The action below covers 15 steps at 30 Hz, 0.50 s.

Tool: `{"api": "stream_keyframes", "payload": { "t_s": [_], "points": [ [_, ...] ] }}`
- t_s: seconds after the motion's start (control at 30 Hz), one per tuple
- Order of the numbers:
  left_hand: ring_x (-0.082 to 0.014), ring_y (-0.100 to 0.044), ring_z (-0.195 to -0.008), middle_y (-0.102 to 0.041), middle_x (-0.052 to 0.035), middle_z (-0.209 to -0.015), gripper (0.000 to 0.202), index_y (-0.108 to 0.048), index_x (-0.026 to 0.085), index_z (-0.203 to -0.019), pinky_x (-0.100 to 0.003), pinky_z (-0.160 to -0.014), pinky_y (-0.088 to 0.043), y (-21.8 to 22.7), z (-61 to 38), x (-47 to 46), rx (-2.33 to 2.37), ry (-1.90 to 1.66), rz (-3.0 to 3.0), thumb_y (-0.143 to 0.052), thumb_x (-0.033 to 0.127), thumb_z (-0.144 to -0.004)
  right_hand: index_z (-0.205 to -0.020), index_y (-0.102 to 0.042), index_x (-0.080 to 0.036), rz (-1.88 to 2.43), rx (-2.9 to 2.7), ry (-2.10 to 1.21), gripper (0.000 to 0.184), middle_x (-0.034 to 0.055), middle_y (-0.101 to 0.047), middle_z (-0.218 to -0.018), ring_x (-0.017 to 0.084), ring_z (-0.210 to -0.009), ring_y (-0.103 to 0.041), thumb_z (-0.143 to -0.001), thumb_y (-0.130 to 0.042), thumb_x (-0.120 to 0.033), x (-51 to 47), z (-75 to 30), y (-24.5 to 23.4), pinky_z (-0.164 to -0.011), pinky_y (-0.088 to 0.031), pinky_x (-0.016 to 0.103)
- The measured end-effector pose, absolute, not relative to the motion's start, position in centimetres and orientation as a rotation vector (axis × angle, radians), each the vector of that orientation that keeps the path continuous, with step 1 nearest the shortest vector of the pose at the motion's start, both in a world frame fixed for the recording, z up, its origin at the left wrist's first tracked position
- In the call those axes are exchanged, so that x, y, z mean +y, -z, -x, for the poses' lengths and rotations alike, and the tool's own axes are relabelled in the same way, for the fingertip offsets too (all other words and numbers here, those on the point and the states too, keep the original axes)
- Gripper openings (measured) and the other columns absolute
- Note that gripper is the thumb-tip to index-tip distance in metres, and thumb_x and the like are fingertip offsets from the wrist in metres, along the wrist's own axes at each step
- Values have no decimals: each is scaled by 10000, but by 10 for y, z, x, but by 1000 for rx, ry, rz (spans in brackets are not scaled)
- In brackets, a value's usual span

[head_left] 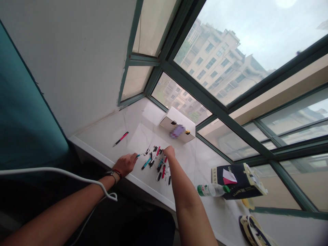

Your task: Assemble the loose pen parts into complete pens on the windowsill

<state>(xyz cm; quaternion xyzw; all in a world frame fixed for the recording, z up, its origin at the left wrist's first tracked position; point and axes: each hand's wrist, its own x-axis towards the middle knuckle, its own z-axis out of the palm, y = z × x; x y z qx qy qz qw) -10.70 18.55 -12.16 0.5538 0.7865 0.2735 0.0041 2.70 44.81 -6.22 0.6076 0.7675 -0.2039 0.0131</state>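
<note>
My left hand is closed at the sill's near edge, pinching a blue pen part with a thin, pale refill-like tip pointing right. My right hand reaches down at the far side of a pile of pen parts. Its fingers are bent together, and whatever they hold is too small to make out. Black, blue, red and clear pieces lie scattered between my hands. Apart from them, to the left, lies a pink and black pen that looks whole.
A white box stands beyond the pile against the window. To the right, a green-capped plastic bottle lies beside a dark carton. A white cable crosses over my left forearm. The white sill ends at its near edge.
</note>
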Motion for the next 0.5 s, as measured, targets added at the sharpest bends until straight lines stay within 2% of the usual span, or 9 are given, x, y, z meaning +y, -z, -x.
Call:
{"api": "stream_keyframes", "payload": {
  "t_s": [0.2, 0.37, 0.5],
  "points": [
    [-201, -575, -702, -619, -68, -779, 319, -571, 201, -1023, -315, -665, -406, 121, 107, 185, 2467, -847, -1750, -285, 339, -993, -867, -679, -153, -1953, 2328, 585, 217, 167, -719, -916, 233, -885, -682, -781, -696, -351, 456, -23, 61, -642, -469, 242],
    [-195, -584, -721, -618, -66, -785, 311, -568, 204, -1017, -306, -691, -416, 121, 107, 185, 2457, -858, -1728, -290, 339, -991, -935, -664, -123, -1974, 2264, 545, 271, 199, -704, -968, 264, -859, -690, -695, -741, -222, 463, -28, 62, -610, -477, 260],
    [-196, -585, -720, -614, -68, -782, 317, -569, 206, -1033, -305, -693, -419, 120, 107, 184, 2459, -850, -1724, -288, 345, -990, -922, -669, -117, -1968, 2240, 524, 290, 214, -698, -983, 286, -888, -691, -649, -753, -164, 462, -29, 68, -593, -481, 256]
  ]
}}
